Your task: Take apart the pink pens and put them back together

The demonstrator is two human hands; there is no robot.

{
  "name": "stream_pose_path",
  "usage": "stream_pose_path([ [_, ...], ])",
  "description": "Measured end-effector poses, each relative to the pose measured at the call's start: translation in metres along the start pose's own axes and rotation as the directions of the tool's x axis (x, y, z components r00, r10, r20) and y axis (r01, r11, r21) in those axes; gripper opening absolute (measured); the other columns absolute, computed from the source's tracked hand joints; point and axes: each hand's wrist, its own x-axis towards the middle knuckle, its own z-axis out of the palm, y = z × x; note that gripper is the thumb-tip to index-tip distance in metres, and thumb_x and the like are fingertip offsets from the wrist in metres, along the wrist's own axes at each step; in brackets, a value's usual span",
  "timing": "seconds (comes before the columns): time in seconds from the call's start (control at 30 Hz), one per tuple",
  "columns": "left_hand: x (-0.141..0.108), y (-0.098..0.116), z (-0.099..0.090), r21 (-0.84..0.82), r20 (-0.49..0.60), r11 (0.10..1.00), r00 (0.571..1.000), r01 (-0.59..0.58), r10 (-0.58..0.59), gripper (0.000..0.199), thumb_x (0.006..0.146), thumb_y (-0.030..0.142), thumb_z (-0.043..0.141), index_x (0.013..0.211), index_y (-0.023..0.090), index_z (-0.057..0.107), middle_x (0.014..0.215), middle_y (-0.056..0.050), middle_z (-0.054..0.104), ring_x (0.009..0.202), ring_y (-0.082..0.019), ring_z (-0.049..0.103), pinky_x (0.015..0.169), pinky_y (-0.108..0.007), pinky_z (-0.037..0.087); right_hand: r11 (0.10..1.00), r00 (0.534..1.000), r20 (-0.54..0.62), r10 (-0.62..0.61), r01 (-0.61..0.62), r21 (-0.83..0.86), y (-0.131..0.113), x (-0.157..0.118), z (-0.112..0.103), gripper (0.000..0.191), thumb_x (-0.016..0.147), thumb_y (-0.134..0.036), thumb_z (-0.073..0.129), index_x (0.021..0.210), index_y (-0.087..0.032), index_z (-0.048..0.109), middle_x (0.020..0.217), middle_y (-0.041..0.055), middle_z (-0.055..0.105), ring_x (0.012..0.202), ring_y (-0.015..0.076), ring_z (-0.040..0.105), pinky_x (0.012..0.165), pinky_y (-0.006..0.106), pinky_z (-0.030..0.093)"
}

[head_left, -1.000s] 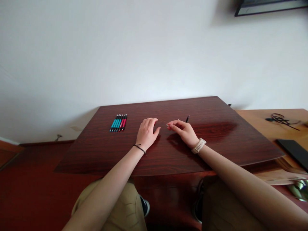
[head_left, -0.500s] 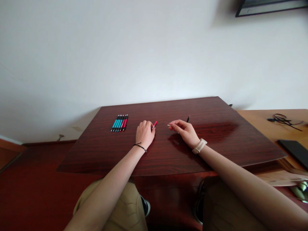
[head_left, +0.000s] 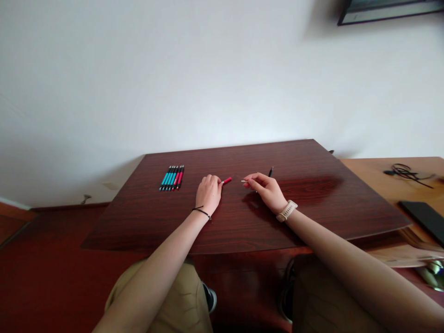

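Note:
Between the fingertips of my left hand is a red pen barrel, its red end pointing right. My right hand pinches a thin white piece that points left toward the barrel, with a gap between the two. A black pen part sticks up just beyond my right hand; whether that hand holds it is hidden. To the left, several blue and red pens lie side by side in a row on the dark wooden table.
A lighter wooden desk at the right bears a coiled black cable and a flat black object. The wall stands behind the table. A dark-framed screen shows at the top right.
The red barrel in my left hand has turned from slanting upward to lying nearly level, reaching farther right. My right hand has hardly moved.

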Motion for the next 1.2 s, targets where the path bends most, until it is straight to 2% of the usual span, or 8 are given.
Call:
stream_pose_path([
  [0.13,0.001,0.003,-0.001,-0.085,-0.019,0.995,0.998,-0.053,0.052,0.012,0.106,0.024,0.061,0.095,0.020,0.063,0.097,-0.008,0.068,0.092,-0.025,0.062,0.084,-0.040,0.053,1.000,1.000,-0.007,-0.001,0.001,-0.022,0.000,0.000,-0.001,0.040,0.096,-0.060,0.072,0.109,-0.022,0.076,0.100,0.0085,0.082,0.097,0.0261,0.076,0.093,0.042,0.060],
  [0.37,0.003,0.007,-0.004,-0.241,0.011,0.967,0.996,-0.080,0.085,0.009,0.105,0.024,0.064,0.097,0.020,0.066,0.098,-0.006,0.071,0.093,-0.022,0.068,0.087,-0.037,0.056,0.999,1.000,-0.029,-0.009,0.008,-0.031,-0.001,-0.001,-0.001,0.037,0.097,-0.057,0.072,0.109,-0.022,0.076,0.099,0.0078,0.081,0.097,0.0256,0.076,0.093,0.041,0.059],
  [0.57,0.005,0.008,-0.006,-0.456,-0.015,0.889,1.000,-0.028,0.024,0.010,0.104,0.029,0.066,0.101,0.021,0.070,0.102,-0.004,0.075,0.086,-0.018,0.071,0.081,-0.032,0.058,0.999,0.999,-0.049,-0.013,0.011,-0.041,0.001,-0.001,-0.003,0.037,0.097,-0.055,0.071,0.110,-0.021,0.077,0.100,0.0078,0.081,0.095,0.0246,0.076,0.092,0.040,0.059],
  [0.73,0.009,0.004,-0.006,-0.626,0.082,0.776,0.996,0.069,-0.022,0.014,0.103,0.033,0.066,0.103,0.020,0.071,0.100,-0.004,0.077,0.077,-0.015,0.070,0.074,-0.029,0.058,1.000,0.995,-0.095,-0.002,0.001,-0.008,0.001,-0.001,-0.004,0.037,0.096,-0.056,0.073,0.108,-0.021,0.076,0.100,0.0080,0.080,0.095,0.0238,0.075,0.089,0.038,0.058],
  [1.0,0.008,0.004,-0.010,-0.719,0.104,0.691,0.995,0.080,-0.007,0.014,0.101,0.032,0.067,0.101,0.020,0.073,0.105,-0.006,0.076,0.087,-0.017,0.070,0.079,-0.030,0.056,1.000,0.993,-0.116,-0.008,0.005,-0.020,0.001,0.000,-0.002,0.037,0.097,-0.056,0.071,0.108,-0.020,0.075,0.096,0.0074,0.080,0.091,0.0223,0.073,0.082,0.034,0.055],
  [1.2,0.008,0.007,-0.013,-0.725,0.109,0.686,0.994,0.061,0.027,0.013,0.101,0.032,0.068,0.101,0.020,0.074,0.104,-0.005,0.075,0.087,-0.017,0.069,0.076,-0.029,0.054,1.000,0.998,-0.069,-0.008,0.006,-0.026,0.000,-0.001,-0.002,0.036,0.098,-0.055,0.071,0.108,-0.021,0.076,0.096,0.0070,0.080,0.091,0.0227,0.073,0.081,0.035,0.055],
])
